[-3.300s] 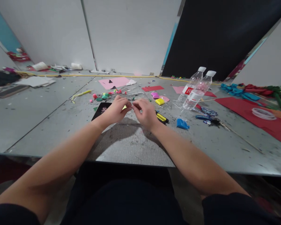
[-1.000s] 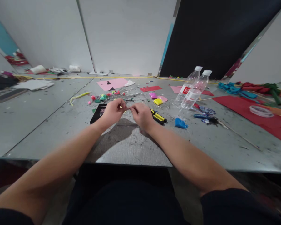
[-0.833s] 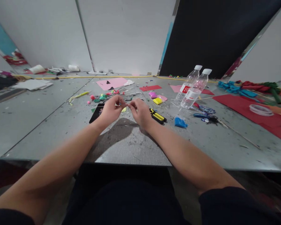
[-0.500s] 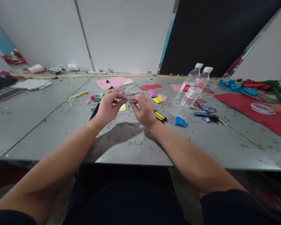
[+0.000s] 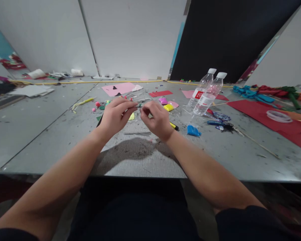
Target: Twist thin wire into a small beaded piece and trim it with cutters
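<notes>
Head view: left hand (image 5: pixel 114 115) and right hand (image 5: pixel 157 117) pinch a thin wire (image 5: pixel 139 105) between fingertips, centre frame, above the table (image 5: pixel 52 134).
Handling: light, springy, slippery (likely); grip near the ends.
Nearby: bottles (image 5: pixel 207 92), upper right.

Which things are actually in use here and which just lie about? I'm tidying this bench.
In use: left hand, right hand, thin wire pinched between them.
Lying about: water bottles, blue packet, red sheet, tape roll.
</notes>
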Available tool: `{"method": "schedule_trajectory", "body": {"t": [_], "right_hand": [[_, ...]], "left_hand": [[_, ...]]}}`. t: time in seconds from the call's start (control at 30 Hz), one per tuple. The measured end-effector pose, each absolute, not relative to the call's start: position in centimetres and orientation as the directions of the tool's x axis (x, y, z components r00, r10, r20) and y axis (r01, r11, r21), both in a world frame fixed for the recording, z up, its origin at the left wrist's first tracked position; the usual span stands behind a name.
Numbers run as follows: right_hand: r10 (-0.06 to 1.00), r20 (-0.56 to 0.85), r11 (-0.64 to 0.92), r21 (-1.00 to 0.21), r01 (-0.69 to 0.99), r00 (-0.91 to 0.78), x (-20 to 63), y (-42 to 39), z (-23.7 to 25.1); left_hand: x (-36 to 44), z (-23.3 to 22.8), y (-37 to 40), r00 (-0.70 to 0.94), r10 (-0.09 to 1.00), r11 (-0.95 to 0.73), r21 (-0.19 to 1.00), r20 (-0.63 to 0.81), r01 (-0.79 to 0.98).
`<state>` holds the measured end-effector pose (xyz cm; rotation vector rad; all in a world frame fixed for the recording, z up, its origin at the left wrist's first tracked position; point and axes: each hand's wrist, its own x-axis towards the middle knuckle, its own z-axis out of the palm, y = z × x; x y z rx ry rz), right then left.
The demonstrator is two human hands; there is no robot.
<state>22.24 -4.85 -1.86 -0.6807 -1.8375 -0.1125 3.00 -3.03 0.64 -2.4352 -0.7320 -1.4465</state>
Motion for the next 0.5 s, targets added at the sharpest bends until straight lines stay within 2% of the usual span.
{"method": "schedule_trajectory", "body": {"t": [0.17,0.37,0.43,0.5], "right_hand": [[0.403,0.896,0.823,-0.265,0.503,-0.188,22.0,-5.3,-1.5],[0.383,0.91,0.839,-0.27,0.473,-0.159,21.3,-5.8,-1.0],[0.414,0.903,0.84,-0.329,0.431,-0.117,21.1,-6.1,-0.9],[0.488,0.87,0.83,-0.439,0.344,-0.067,21.0,-6.2,-0.9]], "left_hand": [[3.2,0.8,-3.4,0.43,0.234,-0.88,0.001,0.872,0.476],[3.4,1.1,-4.3,0.381,0.21,-0.869,-0.007,0.9,0.495],[3.4,1.2,-4.2,0.381,0.188,-0.871,-0.025,0.905,0.491],[3.3,1.2,-4.0,0.381,0.183,-0.864,-0.037,0.906,0.501]]}}
